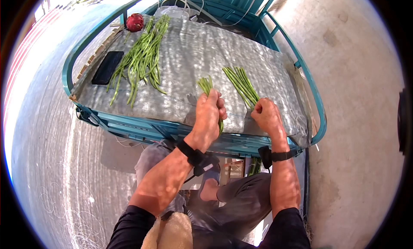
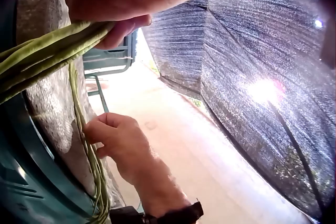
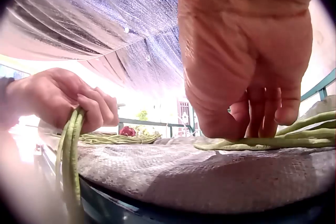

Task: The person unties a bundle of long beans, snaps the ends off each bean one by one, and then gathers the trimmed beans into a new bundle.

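My left hand (image 1: 208, 116) grips a small bunch of long green beans (image 1: 205, 84), whose ends stick out above and below the fist. To its right, a second bunch (image 1: 241, 84) lies slanted on the grey woven cover (image 1: 189, 46). At that bunch's near end my right hand (image 1: 267, 114) pinches the beans with bent fingers; its fingertips are partly hidden. The right wrist view shows the right hand (image 3: 247, 50) reaching down onto beans (image 3: 283, 142) at the surface, with the left hand (image 3: 63, 98) holding its bunch (image 3: 72, 145) hanging downward.
A larger loose pile of beans (image 1: 144, 55) lies at the left, between a black phone (image 1: 107, 68) and a red dragon fruit (image 1: 135, 22) behind. Teal rails (image 1: 316, 98) border the cart bed. More beans (image 1: 254, 166) show below its front edge.
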A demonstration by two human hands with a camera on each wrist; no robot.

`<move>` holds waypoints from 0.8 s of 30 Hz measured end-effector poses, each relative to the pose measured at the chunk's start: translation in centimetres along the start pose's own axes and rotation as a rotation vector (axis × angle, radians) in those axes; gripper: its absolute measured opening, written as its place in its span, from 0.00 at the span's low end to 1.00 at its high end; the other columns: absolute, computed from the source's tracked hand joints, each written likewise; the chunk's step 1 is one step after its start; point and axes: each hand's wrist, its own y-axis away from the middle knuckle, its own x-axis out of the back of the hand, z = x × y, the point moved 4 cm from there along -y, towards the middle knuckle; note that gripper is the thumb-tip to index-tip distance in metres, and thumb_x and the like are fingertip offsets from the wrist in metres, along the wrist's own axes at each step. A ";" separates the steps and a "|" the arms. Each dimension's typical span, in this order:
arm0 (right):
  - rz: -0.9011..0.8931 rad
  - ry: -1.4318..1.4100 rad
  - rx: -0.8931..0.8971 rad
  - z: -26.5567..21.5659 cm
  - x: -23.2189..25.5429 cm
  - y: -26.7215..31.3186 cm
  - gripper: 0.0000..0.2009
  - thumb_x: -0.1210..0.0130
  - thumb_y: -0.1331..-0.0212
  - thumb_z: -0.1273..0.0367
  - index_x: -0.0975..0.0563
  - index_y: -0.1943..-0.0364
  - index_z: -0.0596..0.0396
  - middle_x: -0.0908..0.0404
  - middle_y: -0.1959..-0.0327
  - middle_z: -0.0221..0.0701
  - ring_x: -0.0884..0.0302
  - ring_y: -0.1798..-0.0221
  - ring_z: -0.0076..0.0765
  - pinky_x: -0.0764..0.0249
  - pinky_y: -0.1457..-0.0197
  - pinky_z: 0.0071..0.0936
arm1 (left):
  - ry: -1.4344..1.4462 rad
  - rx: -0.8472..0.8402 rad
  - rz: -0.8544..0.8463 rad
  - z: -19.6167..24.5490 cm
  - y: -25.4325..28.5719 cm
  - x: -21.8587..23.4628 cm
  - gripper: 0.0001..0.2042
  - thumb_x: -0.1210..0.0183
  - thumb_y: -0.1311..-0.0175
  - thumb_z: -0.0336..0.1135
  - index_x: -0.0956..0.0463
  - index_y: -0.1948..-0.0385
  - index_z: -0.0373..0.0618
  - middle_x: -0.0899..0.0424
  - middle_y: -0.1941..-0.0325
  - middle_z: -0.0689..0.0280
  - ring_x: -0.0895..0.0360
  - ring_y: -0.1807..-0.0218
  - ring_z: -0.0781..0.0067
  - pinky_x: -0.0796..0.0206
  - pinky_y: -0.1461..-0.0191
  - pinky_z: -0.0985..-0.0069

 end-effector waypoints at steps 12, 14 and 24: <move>-0.175 -0.531 -0.260 -0.3 -1.3 0.0 0.09 0.38 0.36 0.68 0.18 0.58 0.59 0.14 0.70 0.35 0.17 0.67 0.32 0.22 0.61 0.32 | -0.073 0.013 0.037 -0.2 0.2 0.3 0.11 0.51 0.15 0.43 0.29 0.57 0.47 0.22 0.65 0.66 0.24 0.70 0.73 0.29 0.66 0.74; -0.177 -0.578 -0.270 -1.0 -0.9 -0.2 0.11 0.39 0.33 0.66 0.17 0.57 0.60 0.16 0.71 0.32 0.20 0.69 0.25 0.24 0.63 0.28 | -0.087 0.026 0.049 -0.3 0.3 0.1 0.12 0.53 0.14 0.44 0.29 0.57 0.47 0.21 0.64 0.66 0.22 0.69 0.72 0.28 0.65 0.73; -0.094 -0.821 -0.103 -8.0 2.9 0.3 0.12 0.40 0.27 0.64 0.19 0.58 0.62 0.18 0.78 0.28 0.28 0.78 0.19 0.32 0.73 0.22 | -0.138 0.050 0.011 -0.9 0.2 -0.1 0.13 0.58 0.14 0.41 0.27 0.54 0.45 0.18 0.59 0.62 0.15 0.61 0.63 0.30 0.62 0.69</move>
